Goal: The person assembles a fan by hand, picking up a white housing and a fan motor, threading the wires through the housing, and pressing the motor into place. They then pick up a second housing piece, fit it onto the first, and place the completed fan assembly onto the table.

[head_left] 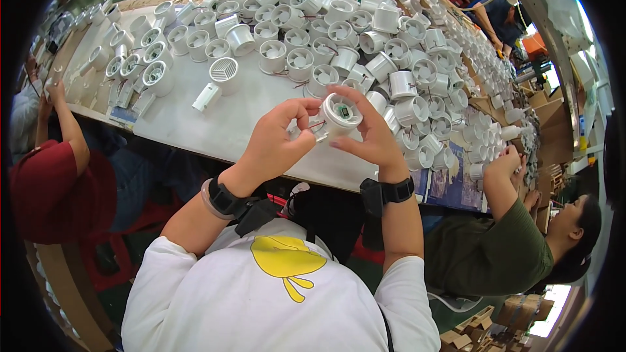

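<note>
Above the near edge of the table I hold a round white fan housing (pixel 334 124), its open end tilted up toward me. A small green circuit board (pixel 343 111) shows inside it. My right hand (pixel 373 133) is closed around the housing, the thumb below and the fingers over the far rim. Thin red wires (pixel 317 124) come out at the housing's left side. There my left hand (pixel 279 138) is closed in a pinch, with the wires at its fingertips. A white fan with a slatted grille (pixel 225 72) and a small white box (pixel 207 97) lie on the table beyond my left hand.
Many white fan housings (pixel 300 58) are heaped across the far and right parts of the white table (pixel 189 130). A smaller group (pixel 156 73) stands at the left. One co-worker in red (pixel 55 182) sits left; another in dark green (pixel 499 251) works at the right.
</note>
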The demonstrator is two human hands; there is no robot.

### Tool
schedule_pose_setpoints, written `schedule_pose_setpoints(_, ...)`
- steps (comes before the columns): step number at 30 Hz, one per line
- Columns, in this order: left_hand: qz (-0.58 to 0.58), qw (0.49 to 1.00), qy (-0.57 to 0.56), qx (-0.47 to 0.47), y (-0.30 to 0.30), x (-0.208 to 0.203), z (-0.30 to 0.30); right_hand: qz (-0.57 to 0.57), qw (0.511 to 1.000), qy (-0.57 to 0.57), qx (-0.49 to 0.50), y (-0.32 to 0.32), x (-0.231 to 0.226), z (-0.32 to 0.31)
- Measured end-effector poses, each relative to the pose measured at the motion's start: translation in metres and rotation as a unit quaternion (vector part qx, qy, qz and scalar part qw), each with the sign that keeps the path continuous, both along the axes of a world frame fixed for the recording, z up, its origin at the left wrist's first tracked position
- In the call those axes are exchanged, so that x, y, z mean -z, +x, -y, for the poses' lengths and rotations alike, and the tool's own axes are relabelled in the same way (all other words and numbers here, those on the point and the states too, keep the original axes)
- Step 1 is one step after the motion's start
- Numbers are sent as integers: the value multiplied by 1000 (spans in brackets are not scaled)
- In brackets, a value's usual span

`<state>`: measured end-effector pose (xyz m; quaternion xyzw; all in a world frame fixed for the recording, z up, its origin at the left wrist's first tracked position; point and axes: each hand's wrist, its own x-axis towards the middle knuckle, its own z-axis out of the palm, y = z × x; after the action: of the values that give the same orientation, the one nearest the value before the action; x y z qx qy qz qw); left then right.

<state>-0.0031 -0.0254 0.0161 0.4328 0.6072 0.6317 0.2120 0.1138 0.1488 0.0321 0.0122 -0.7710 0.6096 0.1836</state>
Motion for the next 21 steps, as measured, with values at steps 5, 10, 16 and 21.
schedule_pose_setpoints(5,202,971,25,128,-14,4,11,69,997,2,-45,11,7,-11)
schedule_pose_setpoints(10,432,885,62,163,-18,23,-9,28,987,-126,-91,6,7,5)
schedule_pose_setpoints(16,411,894,52,172,14,13,-17,3,998,-63,-14,0,4,15)
schedule_pose_setpoints(21,341,922,8,184,7,17,-14,-58,995,81,-26,-7,11,9)
